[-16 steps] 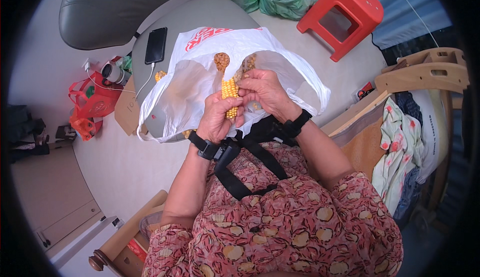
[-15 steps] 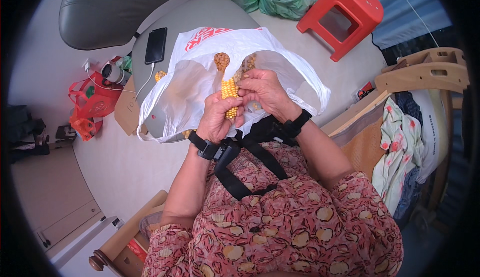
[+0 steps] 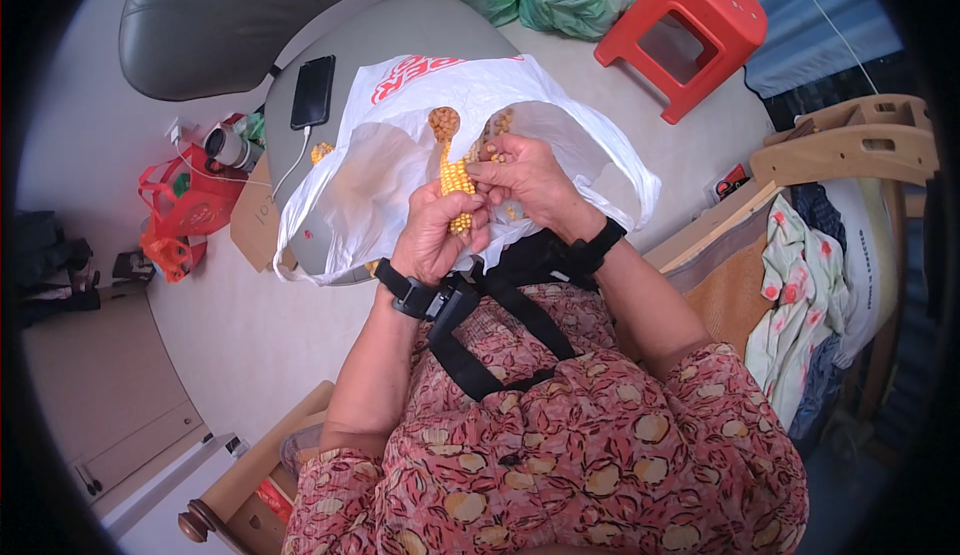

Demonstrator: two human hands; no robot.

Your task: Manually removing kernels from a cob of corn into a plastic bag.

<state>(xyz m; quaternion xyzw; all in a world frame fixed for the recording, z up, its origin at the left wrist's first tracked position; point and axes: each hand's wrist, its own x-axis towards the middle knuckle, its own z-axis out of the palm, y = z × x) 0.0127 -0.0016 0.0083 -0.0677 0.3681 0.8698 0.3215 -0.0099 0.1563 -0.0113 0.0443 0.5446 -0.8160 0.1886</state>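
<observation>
A yellow corn cob [image 3: 457,179], partly stripped near its upper right side, stands tilted in my left hand [image 3: 437,230], whose fingers wrap its lower half. My right hand [image 3: 532,181] is closed against the cob's upper right side, thumb and fingertips on the kernels; whether loose kernels sit in its fingers is hard to make out. Both hands are over an opened white plastic bag [image 3: 390,160] with red print. Loose kernels [image 3: 444,123] show inside the bag beyond the cob.
The bag rests on a grey padded chair [image 3: 400,30]. A black phone [image 3: 312,92] on a white cable lies left of it, beside a piece of corn [image 3: 321,153]. A red plastic stool [image 3: 690,35] stands far right. Clothes [image 3: 795,295] hang over wooden furniture at right.
My right hand has shifted slightly, its fingers drawn in along the cob's upper right side. My left hand keeps its hold on the cob, nearly in the same place.
</observation>
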